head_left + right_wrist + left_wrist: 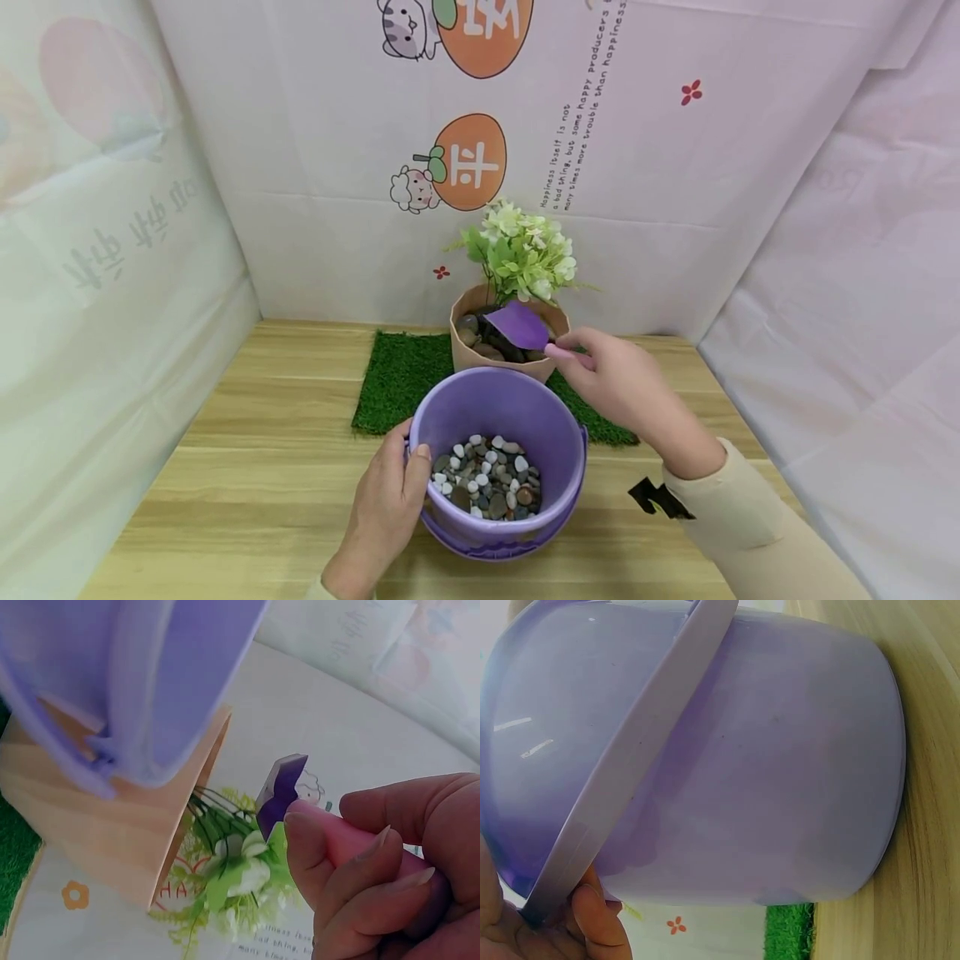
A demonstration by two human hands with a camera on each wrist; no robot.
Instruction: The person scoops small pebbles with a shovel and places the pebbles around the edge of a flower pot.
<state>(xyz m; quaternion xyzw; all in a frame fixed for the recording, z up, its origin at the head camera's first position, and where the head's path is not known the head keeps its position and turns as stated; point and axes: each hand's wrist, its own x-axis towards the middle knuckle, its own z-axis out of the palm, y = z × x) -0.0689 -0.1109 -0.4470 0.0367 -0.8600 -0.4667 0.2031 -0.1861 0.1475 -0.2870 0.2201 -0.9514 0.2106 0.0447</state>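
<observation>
My left hand [386, 496] grips the rim of a purple plastic bucket [491, 404] at its left side, thumb over the edge. White, grey and brown pebbles [487, 479] cover the bucket's bottom. In the left wrist view the bucket's handle [634, 761] hangs down across its wall, and fingers [600, 919] lie by the handle's end. With its fingers curled round the pink handle, my right hand [622, 383] holds a small toy shovel [519, 327]. The purple shovel blade is over the mouth of a tan planter [468, 354], where larger dark stones [487, 346] show.
Green and white flowers [528, 250] rise from the planter, which stands on a green turf mat [397, 379] behind the bucket. Below is a wood-grain table [247, 467]. Printed white cloth [322, 167] closes off the back and both sides.
</observation>
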